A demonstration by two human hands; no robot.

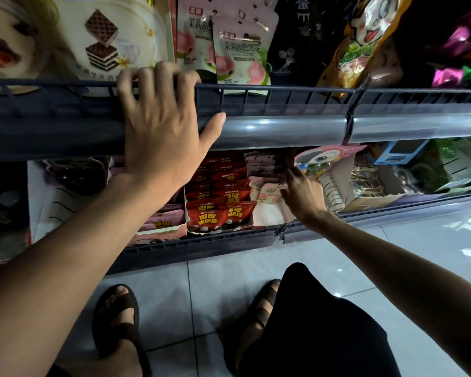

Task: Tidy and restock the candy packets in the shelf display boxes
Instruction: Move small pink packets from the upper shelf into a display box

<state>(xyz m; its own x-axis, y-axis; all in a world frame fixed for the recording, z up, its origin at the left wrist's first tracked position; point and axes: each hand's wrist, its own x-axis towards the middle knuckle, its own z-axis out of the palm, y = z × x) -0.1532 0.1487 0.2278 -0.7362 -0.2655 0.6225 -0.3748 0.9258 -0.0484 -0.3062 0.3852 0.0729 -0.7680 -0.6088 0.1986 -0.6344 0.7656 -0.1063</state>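
My left hand (161, 123) grips the dark rail of the upper shelf (283, 104), fingers hooked over its top edge. My right hand (301, 193) reaches into a white display box (267, 216) on the lower shelf, fingers among the pink-and-white candy packets (264, 186); whether it pinches one is hidden. Left of that box, a box of red candy packets (219, 213) stands in rows. More pink guava packets (239, 53) stand on the upper shelf.
Wafer bags (104, 42) and an orange snack bag (365, 42) fill the upper shelf. A pink cartoon packet (318, 161) and cardboard boxes (370, 183) sit right of my right hand. The lower shelf rail (201, 242) runs above tiled floor and my sandalled feet (117, 322).
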